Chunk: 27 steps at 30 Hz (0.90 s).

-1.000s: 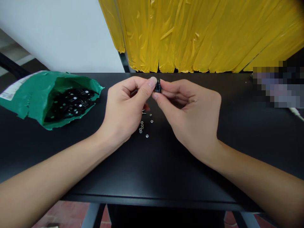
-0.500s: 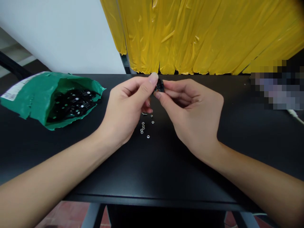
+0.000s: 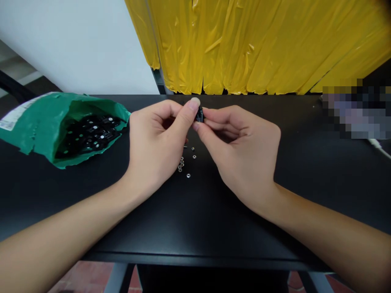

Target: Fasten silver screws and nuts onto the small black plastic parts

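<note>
Between my two hands is a small black part (image 3: pixel 200 115), mostly covered by the fingers, so its exact kind does not show. My left hand (image 3: pixel 160 142) pinches it from the left, thumb on top. From the right, my right hand (image 3: pixel 244 142) grips it between thumb and forefinger. Below the hands, several small metal nuts (image 3: pixel 188 176) lie scattered on the black table (image 3: pixel 195 228). A small screw (image 3: pixel 185 147) lies partly hidden beside my left hand.
At the left, a torn green bag (image 3: pixel 39 122) lies open, with many black parts (image 3: pixel 94 130) inside. Yellow plastic sheeting (image 3: pixel 244 44) hangs behind the table beside a white panel (image 3: pixel 91 44). A white cable (image 3: pixel 378 146) and a blurred-out object (image 3: pixel 354 114) are at the right.
Both hands have shifted slightly left with the black part. The left hand's lower fingers have curled in out of sight, and the part appears turned a little.
</note>
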{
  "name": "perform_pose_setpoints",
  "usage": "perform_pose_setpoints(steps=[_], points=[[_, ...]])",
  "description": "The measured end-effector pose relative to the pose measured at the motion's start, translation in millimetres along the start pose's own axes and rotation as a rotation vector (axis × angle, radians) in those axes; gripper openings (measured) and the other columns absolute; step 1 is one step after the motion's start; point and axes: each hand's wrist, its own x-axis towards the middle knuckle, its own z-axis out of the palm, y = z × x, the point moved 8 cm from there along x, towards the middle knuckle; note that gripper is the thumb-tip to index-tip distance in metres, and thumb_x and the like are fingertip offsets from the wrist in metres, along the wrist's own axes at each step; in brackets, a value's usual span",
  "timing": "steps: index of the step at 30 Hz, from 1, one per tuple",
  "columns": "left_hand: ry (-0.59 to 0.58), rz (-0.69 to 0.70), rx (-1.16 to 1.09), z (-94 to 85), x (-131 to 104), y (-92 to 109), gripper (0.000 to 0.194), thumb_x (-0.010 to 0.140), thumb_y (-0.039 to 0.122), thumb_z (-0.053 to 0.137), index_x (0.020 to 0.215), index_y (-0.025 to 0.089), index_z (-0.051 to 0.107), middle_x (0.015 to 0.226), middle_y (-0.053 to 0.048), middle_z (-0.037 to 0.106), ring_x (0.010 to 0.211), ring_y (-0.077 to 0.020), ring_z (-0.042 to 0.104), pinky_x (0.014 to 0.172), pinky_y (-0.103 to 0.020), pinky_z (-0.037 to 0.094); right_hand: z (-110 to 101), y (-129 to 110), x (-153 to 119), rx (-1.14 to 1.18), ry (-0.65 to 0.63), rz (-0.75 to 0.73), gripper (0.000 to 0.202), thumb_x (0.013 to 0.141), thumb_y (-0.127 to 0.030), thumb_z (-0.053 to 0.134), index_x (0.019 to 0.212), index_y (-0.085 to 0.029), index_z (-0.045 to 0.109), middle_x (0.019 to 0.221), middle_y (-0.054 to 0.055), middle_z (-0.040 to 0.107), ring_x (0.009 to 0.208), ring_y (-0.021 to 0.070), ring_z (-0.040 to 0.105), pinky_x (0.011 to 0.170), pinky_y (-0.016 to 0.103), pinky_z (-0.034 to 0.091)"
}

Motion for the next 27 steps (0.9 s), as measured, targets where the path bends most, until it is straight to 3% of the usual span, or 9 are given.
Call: perform_pose_setpoints(steps=[5,12,19,23,27], points=[[-0.044,-0.073,-0.179,4.4,-1,-12,0.029,0.092,0.041,0.078,0.07,0.023,0.074,0.067,0.001,0.065,0.062,-0.0124,0.056,0.059,-0.027,0.045,1,1,-1,0.026,-0.02,-0.008,0.008,0.091,-0.017,0.076,0.093,-0.025,0.078,0.089,-0.004,0.082,0.088,0.0181,0.081,0.085,0.032,0.067],[-0.201,-0.405,-0.489,20.2,-3,-37,0.024,0.088,0.037,0.081,0.071,0.02,0.075,0.082,-0.003,0.072,0.073,-0.0134,0.066,0.072,-0.026,0.061,4,10,-2,-0.005,-0.077,0.028,0.007,0.091,-0.02,0.075,0.087,-0.026,0.076,0.083,-0.005,0.08,0.083,0.0189,0.08,0.082,0.034,0.067],[-0.405,-0.544,-0.638,27.9,-4,-40,0.018,0.083,0.031,0.086,0.073,0.02,0.076,0.069,0.0,0.061,0.063,-0.0087,0.058,0.075,-0.023,0.063,2,9,-4,0.053,-0.03,0.044,0.008,0.089,-0.019,0.078,0.086,-0.023,0.073,0.081,-0.005,0.078,0.082,0.0171,0.08,0.081,0.031,0.066],[-0.429,-0.569,-0.661,29.6,-5,-37,0.013,0.085,0.03,0.084,0.078,0.021,0.076,0.07,0.0,0.061,0.06,-0.0082,0.055,0.073,-0.022,0.062,0,7,0,0.114,-0.026,0.013,0.019,0.087,-0.011,0.077,0.1,-0.025,0.072,0.086,-0.006,0.081,0.084,0.0152,0.081,0.078,0.026,0.066],[-0.407,-0.576,-0.663,30.7,-5,-39,0.015,0.084,0.029,0.085,0.076,0.022,0.075,0.074,0.0,0.064,0.059,-0.0074,0.054,0.066,-0.019,0.06,1,7,6,0.083,-0.101,-0.017,0.038,0.088,-0.009,0.076,0.122,-0.026,0.071,0.087,-0.008,0.081,0.083,0.0143,0.08,0.084,0.029,0.066]])
